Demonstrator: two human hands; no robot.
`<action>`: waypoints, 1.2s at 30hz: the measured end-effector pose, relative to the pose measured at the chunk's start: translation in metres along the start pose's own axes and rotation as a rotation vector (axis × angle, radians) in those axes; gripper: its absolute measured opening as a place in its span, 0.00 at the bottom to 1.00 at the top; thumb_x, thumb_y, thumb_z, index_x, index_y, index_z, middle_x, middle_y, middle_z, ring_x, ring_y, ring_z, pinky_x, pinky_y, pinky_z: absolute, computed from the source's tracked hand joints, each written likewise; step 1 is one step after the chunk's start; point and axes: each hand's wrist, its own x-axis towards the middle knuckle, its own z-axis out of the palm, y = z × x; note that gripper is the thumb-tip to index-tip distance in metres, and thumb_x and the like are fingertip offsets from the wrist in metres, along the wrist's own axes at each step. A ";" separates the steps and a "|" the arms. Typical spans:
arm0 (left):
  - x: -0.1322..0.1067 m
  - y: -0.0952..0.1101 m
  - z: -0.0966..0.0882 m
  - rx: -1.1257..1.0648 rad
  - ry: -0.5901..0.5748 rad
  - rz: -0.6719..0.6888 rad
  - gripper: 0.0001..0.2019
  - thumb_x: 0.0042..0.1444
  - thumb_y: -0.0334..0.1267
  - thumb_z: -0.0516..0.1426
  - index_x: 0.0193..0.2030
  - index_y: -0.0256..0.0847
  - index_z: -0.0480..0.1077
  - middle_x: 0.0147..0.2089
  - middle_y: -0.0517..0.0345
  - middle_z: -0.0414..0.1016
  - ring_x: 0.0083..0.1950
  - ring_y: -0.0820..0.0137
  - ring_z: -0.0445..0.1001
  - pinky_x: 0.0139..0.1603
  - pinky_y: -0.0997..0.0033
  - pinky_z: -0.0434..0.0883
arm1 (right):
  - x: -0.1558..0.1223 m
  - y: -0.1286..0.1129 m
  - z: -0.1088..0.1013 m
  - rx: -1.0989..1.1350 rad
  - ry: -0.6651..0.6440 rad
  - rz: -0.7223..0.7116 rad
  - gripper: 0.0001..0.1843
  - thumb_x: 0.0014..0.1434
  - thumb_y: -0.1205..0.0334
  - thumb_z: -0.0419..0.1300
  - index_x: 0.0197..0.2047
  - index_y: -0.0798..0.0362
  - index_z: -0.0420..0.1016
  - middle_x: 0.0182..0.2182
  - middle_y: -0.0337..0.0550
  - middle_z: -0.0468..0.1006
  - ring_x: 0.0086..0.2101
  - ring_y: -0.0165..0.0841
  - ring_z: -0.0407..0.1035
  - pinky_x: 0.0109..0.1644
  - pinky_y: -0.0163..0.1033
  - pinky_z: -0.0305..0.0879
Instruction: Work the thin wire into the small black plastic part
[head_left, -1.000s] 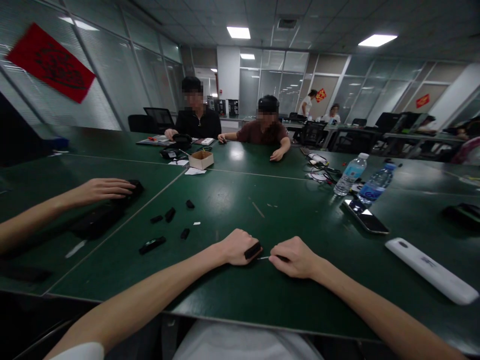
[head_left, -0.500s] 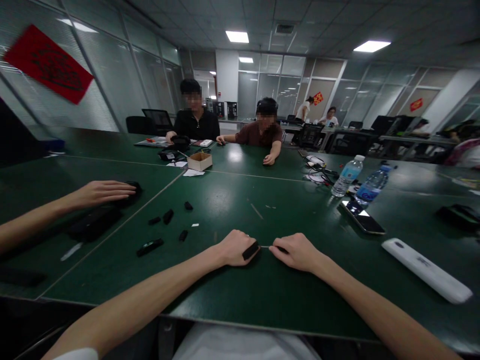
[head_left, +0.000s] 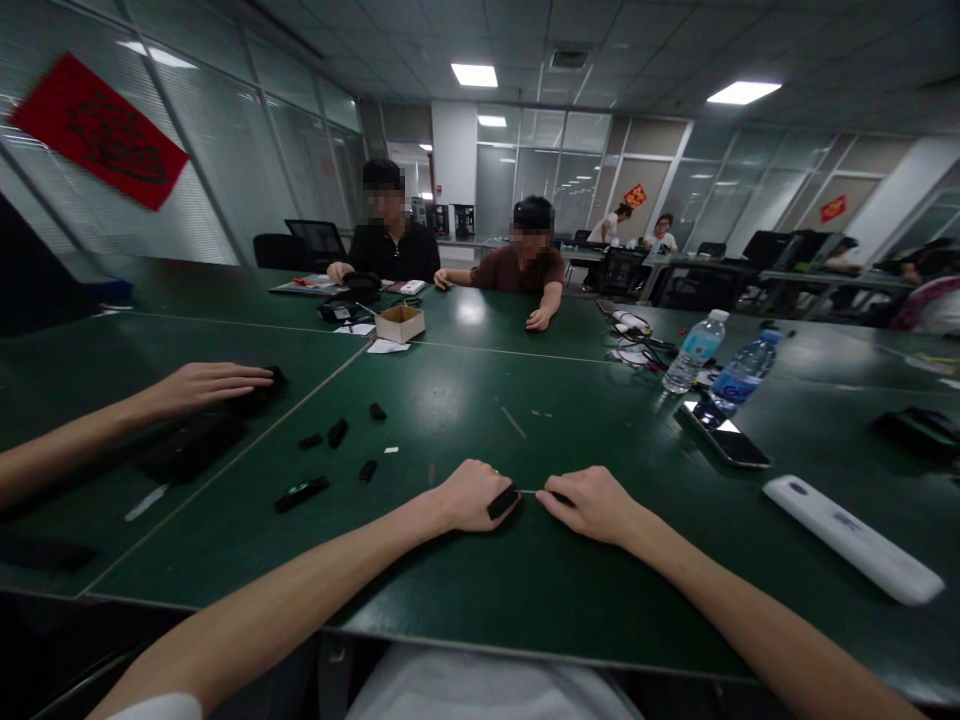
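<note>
"Any writing legible?"

"Barely. On the far-left wall, a red banner [head_left: 97,132] bears black calligraphy, too blurred to read. Far right, the blue label on a water bottle [head_left: 742,380] and the marks on a white oblong case [head_left: 851,540] are too small to tell."

"And the hands?"

"On the dark green tabletop [head_left: 465,400], a co-worker's hand [head_left: 202,388], fingers together, rests on a black object [head_left: 262,378]. Small black plastic pieces [head_left: 337,433] lie beside the seam. At the front edge, the left hand [head_left: 472,497], fingers pressed together, holds a black piece [head_left: 502,502]. Just beside it, the right hand [head_left: 592,505] pinches a thin metal pin [head_left: 531,491]."

"The room?"

"An office with glass partitions and lit ceiling panels; two people sit across the table."
</note>
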 end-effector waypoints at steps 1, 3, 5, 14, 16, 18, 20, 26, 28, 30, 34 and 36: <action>0.000 0.000 0.000 -0.001 0.001 -0.001 0.19 0.63 0.44 0.47 0.26 0.39 0.70 0.24 0.54 0.75 0.24 0.68 0.74 0.26 0.71 0.66 | 0.000 0.000 0.000 -0.004 0.001 -0.002 0.19 0.70 0.54 0.46 0.36 0.53 0.74 0.25 0.39 0.76 0.24 0.28 0.67 0.31 0.33 0.57; 0.000 0.000 -0.001 -0.002 0.003 -0.002 0.19 0.63 0.44 0.47 0.26 0.39 0.70 0.24 0.54 0.76 0.24 0.68 0.74 0.26 0.71 0.66 | 0.000 0.000 -0.001 -0.009 0.001 -0.006 0.20 0.70 0.54 0.46 0.36 0.53 0.74 0.25 0.39 0.76 0.24 0.28 0.67 0.31 0.33 0.57; 0.000 0.001 -0.002 -0.006 -0.001 0.000 0.19 0.64 0.44 0.47 0.27 0.39 0.71 0.25 0.53 0.76 0.24 0.67 0.74 0.26 0.71 0.66 | 0.000 0.000 -0.001 -0.008 -0.002 -0.008 0.19 0.70 0.54 0.47 0.36 0.53 0.74 0.25 0.39 0.76 0.23 0.27 0.67 0.30 0.32 0.57; 0.001 0.001 0.001 0.047 -0.007 -0.023 0.20 0.64 0.46 0.46 0.28 0.40 0.71 0.26 0.52 0.77 0.27 0.63 0.76 0.27 0.69 0.67 | 0.000 -0.004 0.001 -0.098 0.000 0.028 0.21 0.69 0.52 0.46 0.35 0.53 0.74 0.25 0.40 0.76 0.25 0.29 0.69 0.31 0.33 0.55; 0.000 0.000 0.002 0.057 -0.003 -0.018 0.20 0.64 0.46 0.46 0.28 0.40 0.71 0.26 0.52 0.77 0.27 0.63 0.76 0.26 0.69 0.67 | 0.000 -0.006 0.001 -0.123 0.005 0.040 0.21 0.69 0.52 0.46 0.34 0.52 0.75 0.24 0.41 0.76 0.25 0.29 0.69 0.31 0.34 0.55; 0.000 0.000 0.003 0.059 0.000 -0.014 0.19 0.63 0.46 0.46 0.28 0.40 0.70 0.26 0.52 0.77 0.26 0.64 0.76 0.26 0.69 0.66 | 0.000 -0.009 0.002 -0.129 0.007 0.047 0.22 0.70 0.52 0.45 0.34 0.53 0.75 0.24 0.41 0.76 0.25 0.29 0.69 0.31 0.33 0.54; -0.001 0.000 0.002 0.059 0.005 -0.014 0.19 0.63 0.45 0.47 0.28 0.39 0.70 0.26 0.52 0.76 0.26 0.64 0.76 0.26 0.69 0.66 | 0.000 -0.011 0.003 -0.126 0.010 0.049 0.23 0.70 0.52 0.45 0.34 0.53 0.75 0.24 0.41 0.76 0.24 0.29 0.69 0.30 0.33 0.54; -0.003 0.001 0.001 0.040 0.009 0.002 0.17 0.63 0.44 0.48 0.28 0.39 0.70 0.26 0.53 0.76 0.26 0.65 0.75 0.28 0.69 0.66 | -0.001 -0.012 0.005 -0.092 0.018 0.018 0.22 0.70 0.53 0.45 0.35 0.53 0.76 0.24 0.40 0.76 0.24 0.28 0.68 0.29 0.33 0.53; -0.004 0.000 0.002 0.038 0.011 0.019 0.17 0.63 0.44 0.48 0.28 0.39 0.70 0.26 0.53 0.76 0.27 0.66 0.75 0.29 0.69 0.67 | -0.001 -0.011 0.005 -0.079 0.018 0.005 0.22 0.70 0.54 0.45 0.34 0.53 0.76 0.24 0.40 0.76 0.24 0.28 0.68 0.29 0.33 0.53; -0.004 0.000 0.003 0.032 0.014 0.034 0.18 0.63 0.44 0.48 0.28 0.39 0.70 0.26 0.52 0.76 0.27 0.66 0.75 0.31 0.68 0.67 | -0.001 -0.011 0.005 -0.058 0.018 -0.005 0.22 0.70 0.54 0.46 0.34 0.53 0.76 0.24 0.40 0.76 0.23 0.28 0.68 0.29 0.33 0.54; -0.004 -0.001 0.004 0.015 0.018 0.059 0.17 0.63 0.44 0.48 0.27 0.39 0.70 0.26 0.52 0.76 0.26 0.67 0.74 0.32 0.68 0.67 | -0.001 -0.011 0.005 -0.012 0.013 -0.020 0.21 0.70 0.55 0.47 0.34 0.54 0.77 0.23 0.40 0.76 0.23 0.27 0.68 0.30 0.32 0.56; -0.004 -0.001 0.005 0.017 0.022 0.066 0.17 0.63 0.43 0.48 0.27 0.39 0.70 0.26 0.52 0.76 0.26 0.67 0.74 0.32 0.68 0.67 | -0.001 -0.011 0.005 0.001 0.015 -0.027 0.21 0.69 0.55 0.47 0.34 0.54 0.77 0.23 0.40 0.76 0.23 0.27 0.67 0.30 0.32 0.56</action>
